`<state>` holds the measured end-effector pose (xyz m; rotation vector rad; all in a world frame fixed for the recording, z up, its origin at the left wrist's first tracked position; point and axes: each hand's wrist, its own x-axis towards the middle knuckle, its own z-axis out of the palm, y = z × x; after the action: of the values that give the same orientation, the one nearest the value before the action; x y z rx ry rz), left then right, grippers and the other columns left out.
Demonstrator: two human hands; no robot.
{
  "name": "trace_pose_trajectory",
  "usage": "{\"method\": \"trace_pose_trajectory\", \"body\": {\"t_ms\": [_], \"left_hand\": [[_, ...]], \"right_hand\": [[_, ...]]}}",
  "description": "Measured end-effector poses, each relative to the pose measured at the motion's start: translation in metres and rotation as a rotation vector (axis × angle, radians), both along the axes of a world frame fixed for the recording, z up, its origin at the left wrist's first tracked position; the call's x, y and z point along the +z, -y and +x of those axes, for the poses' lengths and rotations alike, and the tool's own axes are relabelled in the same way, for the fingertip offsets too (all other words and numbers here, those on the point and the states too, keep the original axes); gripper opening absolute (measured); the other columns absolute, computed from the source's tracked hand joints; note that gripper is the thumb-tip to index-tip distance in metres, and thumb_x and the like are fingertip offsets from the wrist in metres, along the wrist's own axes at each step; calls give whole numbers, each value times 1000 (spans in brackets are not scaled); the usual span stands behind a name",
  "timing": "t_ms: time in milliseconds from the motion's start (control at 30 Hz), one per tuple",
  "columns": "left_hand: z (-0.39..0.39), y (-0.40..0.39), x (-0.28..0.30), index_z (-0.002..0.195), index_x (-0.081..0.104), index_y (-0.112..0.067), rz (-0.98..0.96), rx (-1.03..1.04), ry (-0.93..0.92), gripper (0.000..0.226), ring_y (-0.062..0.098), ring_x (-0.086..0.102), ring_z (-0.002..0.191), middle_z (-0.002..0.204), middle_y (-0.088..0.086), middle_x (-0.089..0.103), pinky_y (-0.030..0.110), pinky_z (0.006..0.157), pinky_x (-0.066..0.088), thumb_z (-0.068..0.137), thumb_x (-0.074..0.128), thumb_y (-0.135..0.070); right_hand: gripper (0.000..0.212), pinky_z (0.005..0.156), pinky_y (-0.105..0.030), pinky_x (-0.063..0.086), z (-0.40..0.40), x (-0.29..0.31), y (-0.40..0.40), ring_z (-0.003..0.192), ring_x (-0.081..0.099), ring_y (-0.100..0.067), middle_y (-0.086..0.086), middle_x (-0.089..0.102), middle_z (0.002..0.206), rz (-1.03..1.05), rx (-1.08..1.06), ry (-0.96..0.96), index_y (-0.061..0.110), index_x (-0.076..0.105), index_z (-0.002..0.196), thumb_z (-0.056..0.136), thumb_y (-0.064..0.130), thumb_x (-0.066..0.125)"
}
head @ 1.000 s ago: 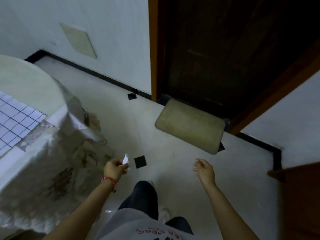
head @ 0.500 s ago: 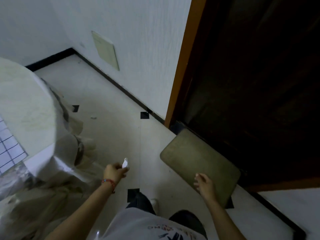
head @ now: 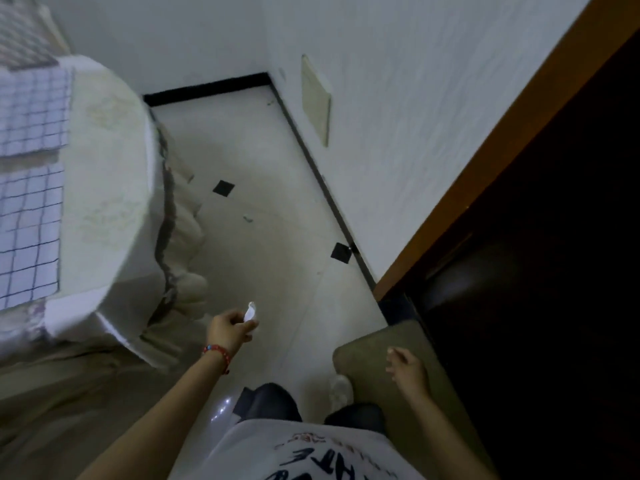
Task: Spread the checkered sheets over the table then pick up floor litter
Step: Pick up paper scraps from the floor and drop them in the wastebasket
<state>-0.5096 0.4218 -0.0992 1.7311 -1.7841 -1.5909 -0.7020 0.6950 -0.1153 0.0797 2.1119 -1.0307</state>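
Observation:
My left hand [head: 230, 329], with a red bracelet on the wrist, pinches a small white scrap of litter [head: 250, 310] above the pale floor. My right hand [head: 406, 368] hangs over the doormat with its fingers loosely apart and nothing in it. Two white checkered sheets [head: 29, 223] lie flat on the cloth-covered round table [head: 104, 188] at the left. Another small piece of litter [head: 248, 218] lies on the floor ahead, between the table and the wall. A tiny speck [head: 269, 102] sits near the far corner.
A white wall with a black skirting [head: 322, 181] runs along the right of the narrow floor strip. A dark wooden door with an orange frame [head: 491, 161] stands at the right, with an olive doormat [head: 374, 355] before it. The tablecloth's folds [head: 176, 237] hang to the floor.
My view has swung left, from the door toward the corner; the floor strip with the loose litter has come into sight. My left hand still holds the white scrap, the right stays empty.

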Motion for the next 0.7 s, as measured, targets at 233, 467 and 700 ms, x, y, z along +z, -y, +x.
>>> {"method": "trace_pose_trajectory", "body": {"t_ms": [233,467,700], "left_hand": [[18,4,7,71,63,-2,29,292,71,9,22,59,62,67,11,61,24,56,52,77,69,-7],[-28,70,3,60,62,-15,56,468,61,19,9,58,52,57,-3,63,12,46,44,78,69,-10],[-107,204,6,65,60,-7,152,366,85,17,17,57,58,60,6,62,17,51,48,81,65,-9]], "right_hand": [[24,61,-24,41,-95,6,93,83,55,-25,-12,60,92,14,273,-4,-4,59,109,94,10,46],[27,77,-30,46,-141,-3,246,90,58,-24,-10,59,100,-31,492,7,2,57,114,95,19,47],[33,72,-30,44,-196,1,383,94,61,-33,-20,63,108,26,489,-7,-5,55,119,95,18,48]]}}
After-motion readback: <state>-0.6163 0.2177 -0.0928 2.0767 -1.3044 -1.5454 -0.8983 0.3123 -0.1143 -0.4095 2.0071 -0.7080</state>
